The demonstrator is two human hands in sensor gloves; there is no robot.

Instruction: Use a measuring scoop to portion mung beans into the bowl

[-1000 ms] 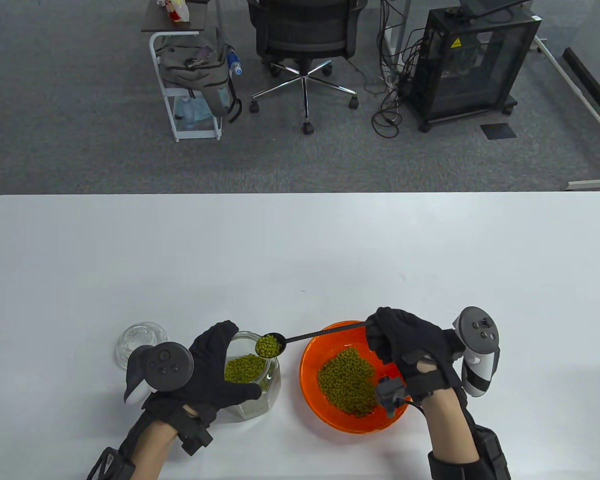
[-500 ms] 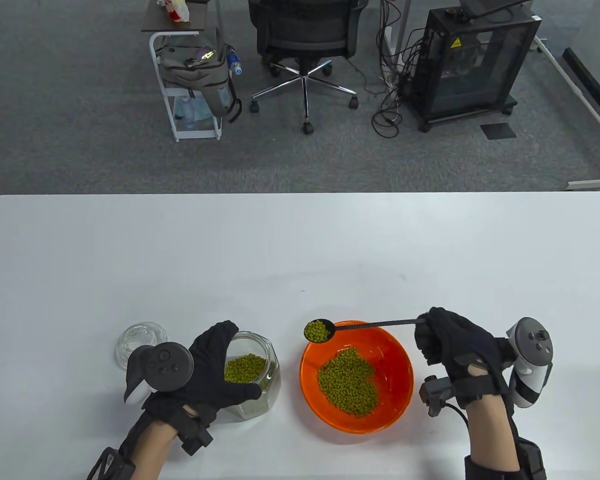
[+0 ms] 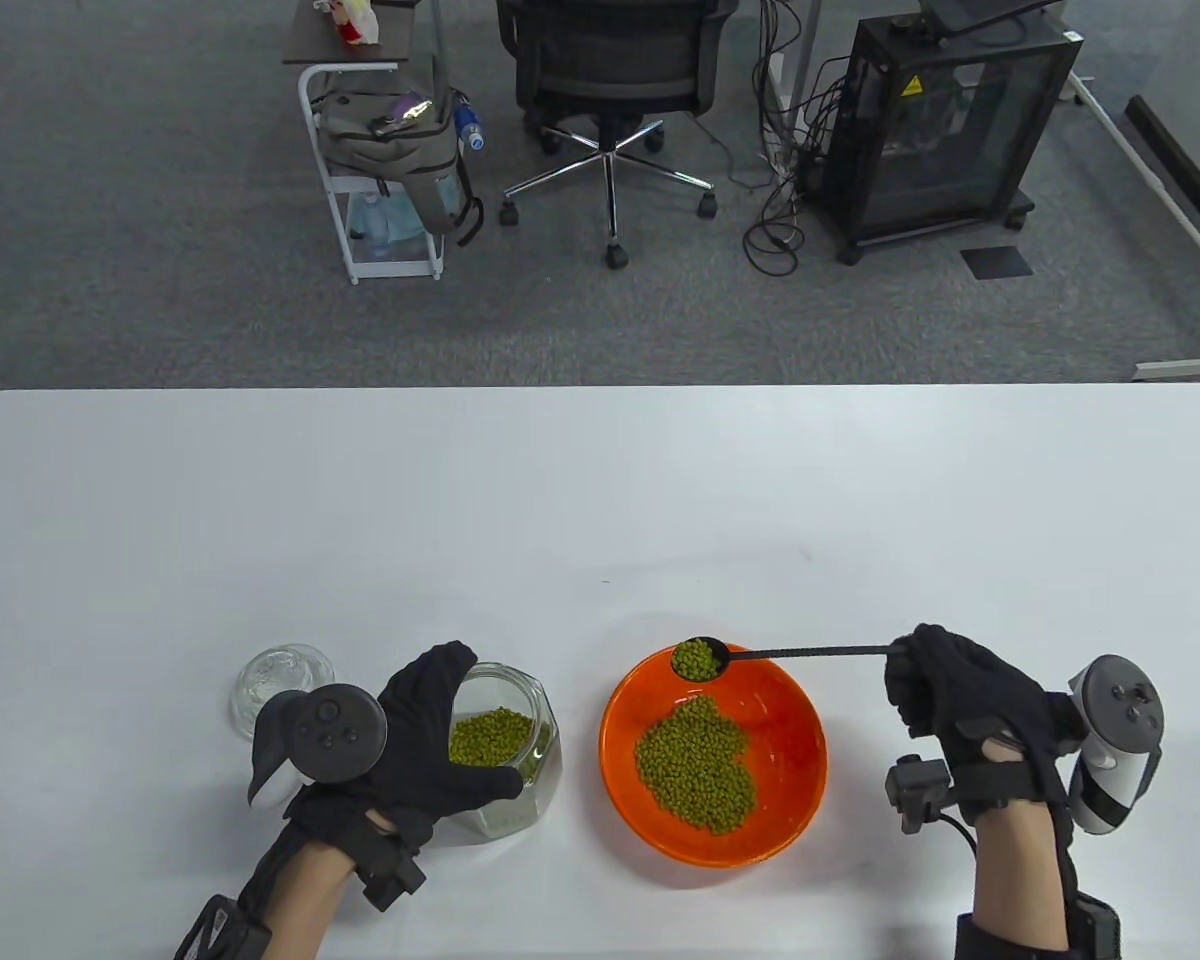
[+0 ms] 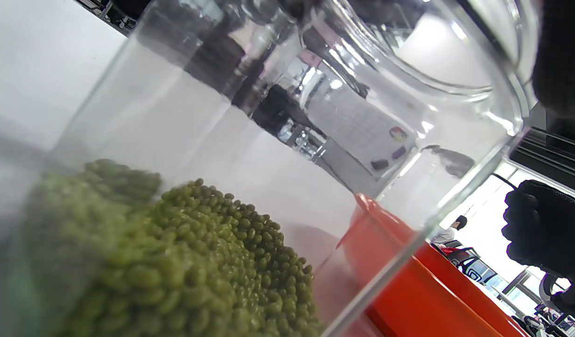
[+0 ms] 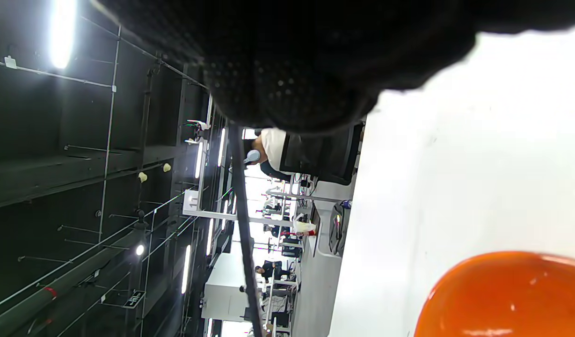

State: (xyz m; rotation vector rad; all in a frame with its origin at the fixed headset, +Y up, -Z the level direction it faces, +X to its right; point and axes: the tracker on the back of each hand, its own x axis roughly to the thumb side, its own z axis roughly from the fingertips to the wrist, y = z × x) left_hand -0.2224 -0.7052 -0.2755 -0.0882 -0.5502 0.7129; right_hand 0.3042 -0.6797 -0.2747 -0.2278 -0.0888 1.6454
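Note:
An orange bowl point(image 3: 805, 790) holding a heap of mung beans point(image 3: 698, 764) sits at the table's front centre. My right hand point(image 3: 945, 685) grips the end of a long black measuring scoop point(image 3: 810, 654); its head, full of beans point(image 3: 698, 658), hangs over the bowl's far rim. Left of the bowl stands a clear glass jar point(image 3: 538, 768) with mung beans point(image 3: 487, 738) inside, and my left hand point(image 3: 430, 745) is wrapped round it. The left wrist view looks through the jar point(image 4: 287, 107) at its beans point(image 4: 184, 262) and the bowl point(image 4: 409, 285). In the right wrist view the scoop handle point(image 5: 243, 234) and bowl rim point(image 5: 502, 295) show.
A clear glass lid point(image 3: 278, 682) lies on the table just left of my left hand. Beyond the table's far edge stand an office chair point(image 3: 610, 90), a white cart with a bag point(image 3: 385, 150) and a black cabinet point(image 3: 945, 130).
My right hand has carried the full scoop rightward, from above the jar to over the bowl's far rim. The left hand and jar have stayed put.

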